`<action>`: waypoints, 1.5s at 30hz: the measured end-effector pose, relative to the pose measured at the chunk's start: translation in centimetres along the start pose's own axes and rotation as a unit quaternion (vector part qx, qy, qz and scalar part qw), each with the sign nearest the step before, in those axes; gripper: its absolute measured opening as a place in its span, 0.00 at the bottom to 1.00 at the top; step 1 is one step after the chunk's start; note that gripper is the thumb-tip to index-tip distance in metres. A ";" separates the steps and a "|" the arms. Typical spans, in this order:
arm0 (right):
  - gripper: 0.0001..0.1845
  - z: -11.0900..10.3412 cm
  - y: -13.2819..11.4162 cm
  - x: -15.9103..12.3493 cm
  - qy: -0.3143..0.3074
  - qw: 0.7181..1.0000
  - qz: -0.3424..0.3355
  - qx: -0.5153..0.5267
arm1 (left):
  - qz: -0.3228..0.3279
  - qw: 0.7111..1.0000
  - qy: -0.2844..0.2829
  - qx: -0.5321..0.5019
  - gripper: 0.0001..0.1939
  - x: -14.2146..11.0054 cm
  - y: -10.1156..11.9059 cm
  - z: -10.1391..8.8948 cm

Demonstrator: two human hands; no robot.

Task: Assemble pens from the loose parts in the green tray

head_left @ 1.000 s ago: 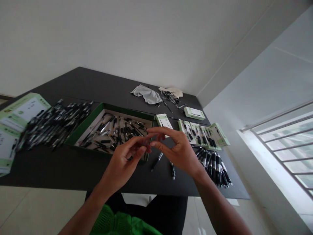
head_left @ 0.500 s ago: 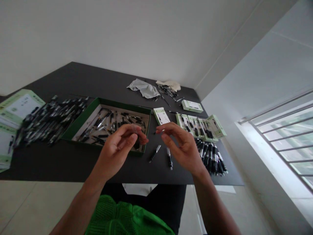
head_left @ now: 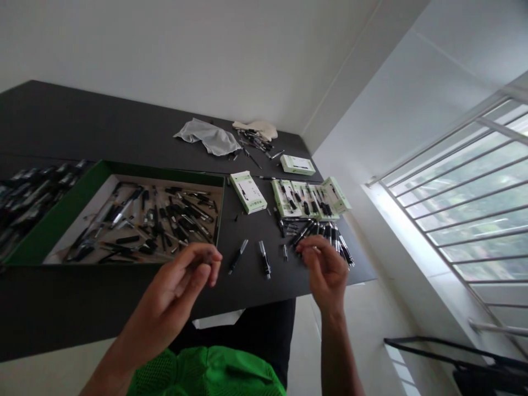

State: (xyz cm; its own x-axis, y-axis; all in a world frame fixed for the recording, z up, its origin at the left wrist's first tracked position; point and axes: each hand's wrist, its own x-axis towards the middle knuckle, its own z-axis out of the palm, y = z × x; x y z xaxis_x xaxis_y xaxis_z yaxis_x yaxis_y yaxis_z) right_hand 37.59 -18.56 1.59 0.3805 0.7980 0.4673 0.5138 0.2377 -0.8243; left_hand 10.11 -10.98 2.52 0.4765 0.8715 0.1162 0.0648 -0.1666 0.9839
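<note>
My left hand [head_left: 177, 294] is above the table near the front right corner of a green-rimmed box [head_left: 220, 220]. Its fingers are curled together; a small dark bit shows at the tips, too small to name. My right hand [head_left: 328, 269] is closed at the near edge of a pile of black pens [head_left: 344, 247], its fingertips together; whatever they hold is hidden. Between the hands lie a pen piece [head_left: 238, 257], a second pen piece [head_left: 264, 259] and a short clear-and-black piece [head_left: 285, 253]. Loose pen parts [head_left: 159, 220] fill the box.
Behind my right hand lies an opened pale green carton [head_left: 336, 195] with pens in it. Two closed cartons, one nearer [head_left: 248, 191] and one farther [head_left: 297, 164], stand beyond. A grey cloth [head_left: 206, 136] and a cream cloth [head_left: 258, 129] lie at the back. Many pens [head_left: 37, 192] are heaped left.
My view has turned to the right. The hands have moved apart, the right one going right to the pen pile. The short clear-and-black piece between them now shows.
</note>
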 end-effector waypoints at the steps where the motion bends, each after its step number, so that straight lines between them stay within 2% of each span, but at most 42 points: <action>1: 0.07 0.4 -0.5 -0.5 -0.040 0.999 0.000 -0.001 | -0.003 1.000 -0.027 0.015 0.08 0.0 -0.2 0.8; 4: 0.08 1.3 -2.0 -1.8 -0.128 0.992 0.012 -0.011 | -0.003 0.992 -0.093 0.091 0.08 -0.2 -1.2 3.7; 7: 0.09 1.3 -1.9 -2.8 -0.103 0.993 0.052 -0.009 | 0.020 0.973 -0.089 0.213 0.08 -0.7 -3.4 6.6; 9: 0.10 1.0 -1.4 -3.3 -0.073 0.994 0.078 -0.007 | 0.033 0.946 -0.059 0.318 0.08 -0.9 -5.0 8.2; 13: 0.10 0.4 -0.8 -4.0 -0.061 0.993 0.097 -0.009 | 0.013 0.919 -0.019 0.394 0.10 -0.2 -6.8 10.8; 19: 0.10 -0.6 -0.9 -4.5 -0.043 0.996 0.083 -0.010 | -0.006 0.894 0.025 0.447 0.11 1.7 -7.2 13.2; 24: 0.10 -1.5 -0.1 -4.7 -0.025 0.996 0.086 -0.020 | 0.006 0.890 0.048 0.453 0.19 2.1 -7.3 13.5; 27: 0.10 -1.6 0.1 -4.5 -0.016 0.997 0.073 -0.036 | 0.035 0.899 0.038 0.436 0.21 1.9 -7.0 12.8; 33: 0.10 -1.8 -0.3 -4.2 -0.024 0.997 0.034 -0.067 | 0.087 0.911 0.011 0.402 0.16 0.2 -5.7 11.0; 37: 0.08 -1.3 -0.3 -4.4 -0.025 0.996 -0.002 -0.088 | 0.124 0.940 -0.034 0.316 0.20 -1.4 -3.5 8.3; 39: 0.07 -0.5 -0.1 -4.3 -0.040 0.995 -0.017 -0.090 | 0.157 0.946 0.002 0.284 0.21 -1.9 -2.2 5.7; 42: 0.07 1.2 -0.2 -3.9 -0.078 0.992 -0.035 -0.094 | 0.212 0.925 0.132 0.287 0.19 -2.1 -0.5 0.2; 45: 0.07 3.4 -1.4 -2.8 -0.115 0.987 -0.070 -0.089 | 0.192 0.894 0.262 0.310 0.15 -2.0 -0.2 -6.1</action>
State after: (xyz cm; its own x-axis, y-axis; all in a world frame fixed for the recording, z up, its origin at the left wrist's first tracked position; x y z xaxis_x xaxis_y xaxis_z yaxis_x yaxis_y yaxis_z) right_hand 33.19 -19.27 0.32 0.1218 0.8734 0.4716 0.6835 0.2707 -0.6779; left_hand 3.81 -9.85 2.96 0.1028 0.7645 0.6363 0.5346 -0.5819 0.6128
